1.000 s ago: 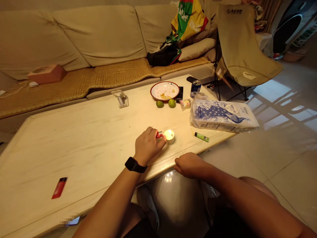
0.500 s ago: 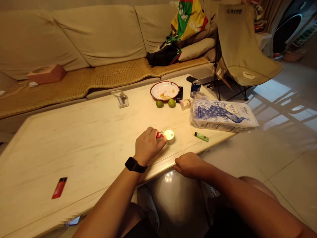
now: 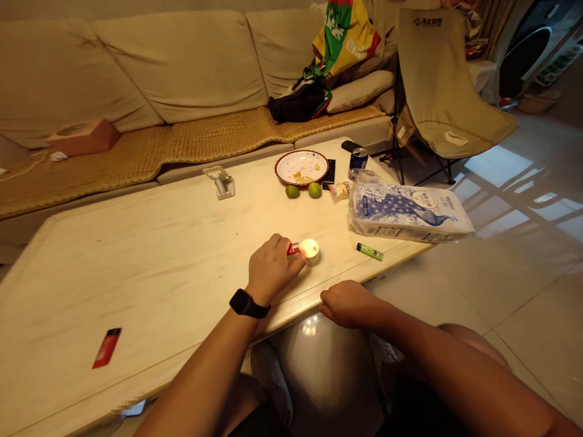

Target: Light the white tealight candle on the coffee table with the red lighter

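Observation:
My left hand, with a black watch on its wrist, is closed round a red lighter. Most of the lighter is hidden by the fingers; its metal end points at a small round tealight candle. The candle's top glows bright, and my thumb and fingertips are right beside it. My right hand is curled into a fist at the near edge of the table. The inside of this fist is hidden. To the right of the candle lies a green lighter.
Another red lighter lies at the near left. Farther back are a plate with scraps, two limes, a phone stand and a can. A tissue pack overhangs the right edge. Beyond are a sofa and chair.
The view has shifted very slightly. Both hands, the red lighter and the glowing candle keep about the same places relative to each other.

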The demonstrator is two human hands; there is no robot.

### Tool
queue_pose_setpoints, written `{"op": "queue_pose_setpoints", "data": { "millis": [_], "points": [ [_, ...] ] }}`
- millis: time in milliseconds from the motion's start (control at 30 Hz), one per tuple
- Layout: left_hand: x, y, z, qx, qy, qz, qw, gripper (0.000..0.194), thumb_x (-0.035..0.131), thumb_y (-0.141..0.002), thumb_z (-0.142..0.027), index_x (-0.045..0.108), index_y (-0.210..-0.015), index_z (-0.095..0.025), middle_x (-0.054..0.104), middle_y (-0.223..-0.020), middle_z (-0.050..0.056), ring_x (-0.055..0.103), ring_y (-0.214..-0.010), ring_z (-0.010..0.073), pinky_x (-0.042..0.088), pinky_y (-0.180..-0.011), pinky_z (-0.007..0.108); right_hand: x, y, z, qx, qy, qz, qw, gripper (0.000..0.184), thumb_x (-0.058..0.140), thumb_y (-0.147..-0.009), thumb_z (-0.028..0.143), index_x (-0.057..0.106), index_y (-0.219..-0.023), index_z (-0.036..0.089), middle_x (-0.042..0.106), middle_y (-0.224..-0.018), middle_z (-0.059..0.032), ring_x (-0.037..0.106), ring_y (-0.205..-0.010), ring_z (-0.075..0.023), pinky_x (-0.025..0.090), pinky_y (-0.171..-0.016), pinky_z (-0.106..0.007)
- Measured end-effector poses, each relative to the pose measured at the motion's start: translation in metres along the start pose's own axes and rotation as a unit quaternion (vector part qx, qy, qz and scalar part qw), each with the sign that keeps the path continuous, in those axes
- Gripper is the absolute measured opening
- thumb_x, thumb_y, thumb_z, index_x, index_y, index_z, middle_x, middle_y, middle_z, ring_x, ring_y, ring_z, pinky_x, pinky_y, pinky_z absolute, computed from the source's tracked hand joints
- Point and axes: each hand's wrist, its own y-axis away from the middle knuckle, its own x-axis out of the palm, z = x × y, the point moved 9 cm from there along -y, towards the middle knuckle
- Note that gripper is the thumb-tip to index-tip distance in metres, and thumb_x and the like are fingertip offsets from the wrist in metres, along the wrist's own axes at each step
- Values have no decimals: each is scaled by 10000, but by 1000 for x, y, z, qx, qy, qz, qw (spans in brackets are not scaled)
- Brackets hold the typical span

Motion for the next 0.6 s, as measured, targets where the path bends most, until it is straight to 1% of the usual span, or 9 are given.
{"op": "queue_pose_setpoints", "data": {
  "millis": [200, 400, 500, 600],
  "points": [
    [-1, 0, 0, -4, 3, 4, 1000, 298, 524, -928, -455, 624, -835, -189, 639, -844, 63, 572, -732, 187, 393, -616, 329, -1, 1, 0, 0, -2, -1, 1000, 368, 477, -1006, 416, 728, -1045, 150, 775, -982, -142, 730, -936, -285, 496, -768, -345],
    [-2, 0, 1, -3, 9, -5, 1000, 286, 532, -924, -441, 627, -834, -187, 636, -842, 62, 574, -733, 185, 399, -624, 328, 0, 1, -1, 3, 1, -4, 1000, 371, 471, -1005, 409, 732, -1027, 146, 775, -958, -141, 732, -911, -289, 497, -745, -343],
    [-2, 1, 1, 0, 11, -6, 1000, 279, 549, -918, -440, 622, -817, -190, 632, -835, 62, 574, -734, 188, 398, -624, 326, 1, 1, 0, 4, 3, 2, 1000, 380, 469, -1009, 412, 732, -1037, 140, 773, -963, -146, 729, -915, -285, 494, -756, -338],
    [-2, 1, 1, 3, 14, -5, 1000, 278, 556, -916, -441, 618, -808, -192, 629, -829, 61, 571, -726, 186, 396, -625, 326, -1, 2, 0, 3, 3, -6, 1000, 376, 468, -1013, 404, 734, -1038, 139, 772, -967, -147, 725, -919, -280, 492, -770, -338]
  ]
}}
